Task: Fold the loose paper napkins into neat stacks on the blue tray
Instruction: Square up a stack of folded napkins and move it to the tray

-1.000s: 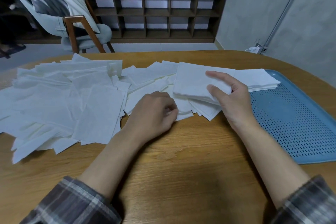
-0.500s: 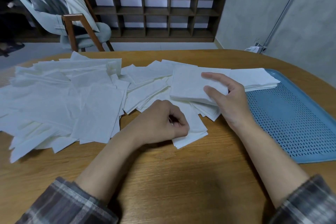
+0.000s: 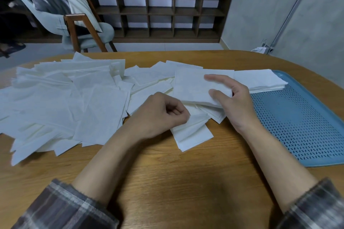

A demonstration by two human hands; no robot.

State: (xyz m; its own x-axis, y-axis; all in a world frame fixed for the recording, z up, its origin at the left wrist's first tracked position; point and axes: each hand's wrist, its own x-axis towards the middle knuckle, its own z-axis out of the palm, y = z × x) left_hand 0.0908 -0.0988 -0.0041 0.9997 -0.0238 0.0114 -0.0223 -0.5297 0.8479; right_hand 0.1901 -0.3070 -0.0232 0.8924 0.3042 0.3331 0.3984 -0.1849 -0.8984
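Folded napkin (image 3: 193,135) pinched by curled left hand (image 3: 163,115), napkin bundle (image 3: 191,87) gripped by right hand (image 3: 234,102), loose napkins (image 3: 65,102) spread leftward on the desk (image 3: 167,182), blue tray (image 3: 301,126) right of right hand, stack (image 3: 260,80) kept on it.

— Where is the left hand (image 3: 160,113)?
— Near the middle, knuckles up, fingers curled into the palm. Thumb and forefinger pinch the edge of a folded napkin (image 3: 193,135).
— And the right hand (image 3: 236,102)?
— Just beside it and a little farther out. Thumb and forefinger (the forefinger is blurred) lie on top of a napkin stack (image 3: 191,87), with the other fingers tucked under it.
— The arms?
— Both forearms are bare and angle inward. The left sleeve (image 3: 63,208) and right sleeve (image 3: 312,208) are plaid.
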